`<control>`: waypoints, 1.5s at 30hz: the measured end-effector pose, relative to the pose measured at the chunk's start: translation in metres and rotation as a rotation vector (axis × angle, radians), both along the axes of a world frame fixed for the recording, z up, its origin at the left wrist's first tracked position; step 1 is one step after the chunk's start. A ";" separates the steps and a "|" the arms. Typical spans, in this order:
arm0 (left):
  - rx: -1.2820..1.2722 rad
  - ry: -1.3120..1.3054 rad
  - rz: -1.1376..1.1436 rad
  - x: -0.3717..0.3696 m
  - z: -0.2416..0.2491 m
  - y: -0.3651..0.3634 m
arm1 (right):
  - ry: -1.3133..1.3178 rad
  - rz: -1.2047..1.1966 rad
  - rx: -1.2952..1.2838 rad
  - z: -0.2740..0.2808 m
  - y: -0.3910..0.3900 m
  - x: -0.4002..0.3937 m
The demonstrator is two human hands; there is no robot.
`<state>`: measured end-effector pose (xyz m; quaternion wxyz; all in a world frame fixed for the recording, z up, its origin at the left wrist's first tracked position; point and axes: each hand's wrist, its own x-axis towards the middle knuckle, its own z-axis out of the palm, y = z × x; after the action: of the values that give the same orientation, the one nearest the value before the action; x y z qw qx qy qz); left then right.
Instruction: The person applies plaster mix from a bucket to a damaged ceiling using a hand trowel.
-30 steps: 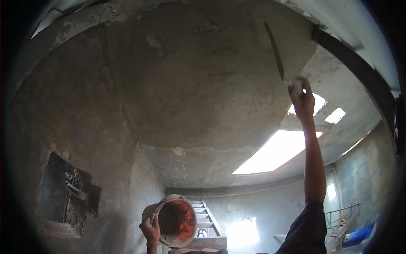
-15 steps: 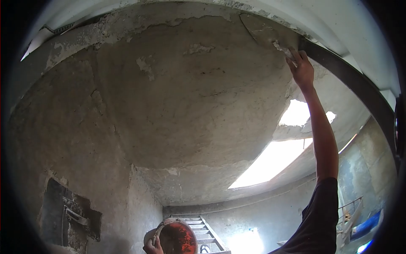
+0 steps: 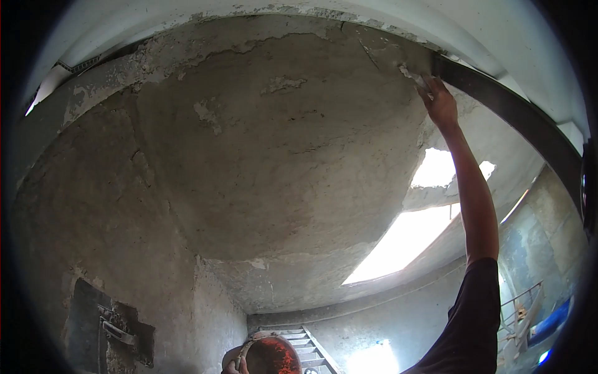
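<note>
My right hand (image 3: 441, 107) is raised high at the upper right, fingers closed around the mortar-crusted handle of a trowel (image 3: 412, 75). The trowel is up against the grey plastered surface (image 3: 268, 156), and its blade is hard to tell from the plaster. Low in the view, my left hand (image 3: 234, 365) grips the rim of a round bowl (image 3: 274, 355) with red patches on its inside. The bottom edge of the view cuts off part of the bowl and the hand.
A metal ladder (image 3: 306, 346) stands behind the bowl. A dark curved beam (image 3: 511, 109) runs beside my right hand. Bright openings (image 3: 405, 240) lie behind my forearm. At lower left is a dark plate with a handle-like bar (image 3: 118, 333). Something blue (image 3: 549, 323) shows at lower right.
The view has tilted slightly up, so the bowl and my left hand sit lower in it. My right hand and the trowel have shifted only slightly to the left.
</note>
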<state>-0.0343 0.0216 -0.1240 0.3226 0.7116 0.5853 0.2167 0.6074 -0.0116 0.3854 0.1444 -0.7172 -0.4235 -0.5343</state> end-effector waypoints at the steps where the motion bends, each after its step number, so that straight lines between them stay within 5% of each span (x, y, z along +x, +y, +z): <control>1: 0.002 0.001 0.000 0.000 0.002 -0.001 | -0.027 -0.012 0.029 -0.006 -0.003 0.003; 9: -0.162 0.005 -0.002 0.010 0.029 -0.005 | 0.175 -0.131 0.227 -0.085 -0.022 -0.012; 10: -0.163 0.012 0.000 0.010 0.028 -0.006 | -0.048 -0.019 0.124 -0.091 -0.021 -0.017; 11: -0.163 0.022 0.002 0.010 0.028 -0.006 | 0.141 -0.037 0.214 -0.097 -0.011 -0.021; 21: -0.077 0.034 -0.007 0.010 0.034 -0.010 | 0.061 0.033 0.105 -0.052 0.053 -0.045; 32: -0.143 0.025 -0.001 0.012 0.019 -0.013 | 0.056 -0.017 0.160 -0.060 0.001 -0.003; 45: -0.104 0.007 -0.002 0.011 0.014 -0.018 | 0.491 0.055 0.510 -0.101 0.052 -0.048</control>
<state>-0.0237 0.0036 -0.1101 0.3574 0.6951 0.5962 0.1832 0.5591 0.0407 0.2841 0.4308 -0.7534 -0.2482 -0.4304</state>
